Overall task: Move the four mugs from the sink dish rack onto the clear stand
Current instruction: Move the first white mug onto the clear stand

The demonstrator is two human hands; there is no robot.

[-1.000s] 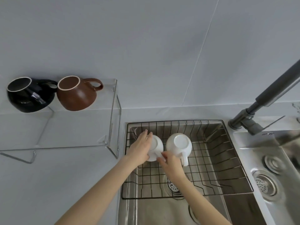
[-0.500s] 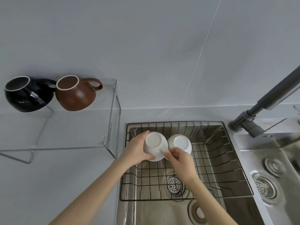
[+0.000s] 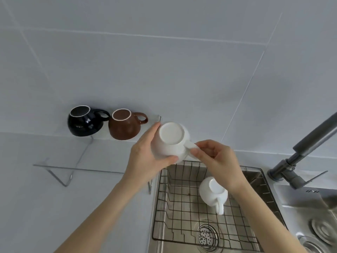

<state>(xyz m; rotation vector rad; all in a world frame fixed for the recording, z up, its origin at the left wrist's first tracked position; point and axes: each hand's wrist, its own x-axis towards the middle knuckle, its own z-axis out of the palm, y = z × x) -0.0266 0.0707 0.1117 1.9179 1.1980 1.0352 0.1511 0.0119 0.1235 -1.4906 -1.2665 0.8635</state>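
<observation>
A white mug (image 3: 170,141) is held upside down in the air above the rack's far left corner, its base facing me. My left hand (image 3: 145,154) wraps its body and my right hand (image 3: 215,157) pinches its handle. A second white mug (image 3: 213,193) stands upside down in the wire dish rack (image 3: 182,216) inside the sink, handle toward me. On the clear stand (image 3: 82,167) at the left, a black mug (image 3: 83,121) and a brown mug (image 3: 125,125) stand upright side by side near the wall.
A dark grey faucet (image 3: 308,145) slants up at the right. A second steel basin (image 3: 310,212) lies right of the rack. The sink drain (image 3: 206,234) shows under the rack. Grey counter (image 3: 54,207) lies in front of the stand.
Both hands have lifted one white mug out of the rack, up and toward the stand. The other white mug stays in the rack. The view has tilted up.
</observation>
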